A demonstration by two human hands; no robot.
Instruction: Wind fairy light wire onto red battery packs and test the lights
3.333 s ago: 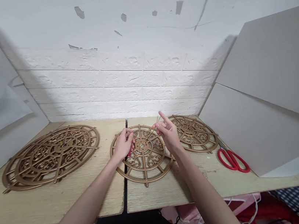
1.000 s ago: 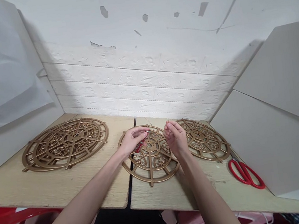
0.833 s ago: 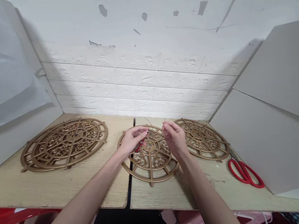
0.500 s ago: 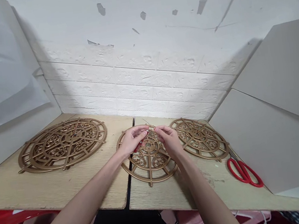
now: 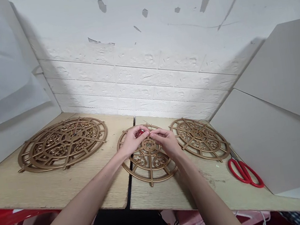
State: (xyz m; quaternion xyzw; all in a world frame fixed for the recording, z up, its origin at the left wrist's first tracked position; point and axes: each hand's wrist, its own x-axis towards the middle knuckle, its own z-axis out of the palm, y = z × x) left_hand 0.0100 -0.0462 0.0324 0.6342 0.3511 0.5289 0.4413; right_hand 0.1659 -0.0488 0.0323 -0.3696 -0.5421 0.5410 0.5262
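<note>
Over the middle gold openwork disc (image 5: pixel 151 177), both hands come together with their fingertips almost meeting. My left hand (image 5: pixel 134 141) is closed around a small red object with a bright metal end (image 5: pixel 142 131); the fingers cover most of it, so its kind is unclear. Thumb and forefinger of my right hand (image 5: pixel 166 140) are pinched together at the tip of a thin wire, whose strands (image 5: pixel 148 123) stick up behind the fingers. More fine wires cross the disc's hub (image 5: pixel 151 144).
Stacked gold discs (image 5: pixel 62 143) lie on the left tabletop, and another gold disc (image 5: pixel 198 139) lies at right. Red-handled scissors (image 5: pixel 245 173) rest beside the right panel (image 5: pixel 271 140). A dark gap (image 5: pixel 129 190) separates the two tabletops. The white wall (image 5: pixel 140 80) stands behind.
My right hand has shifted slightly left and down, closing the space between the fingertips. The red object in my left hand has turned, its red part now showing above the fingers.
</note>
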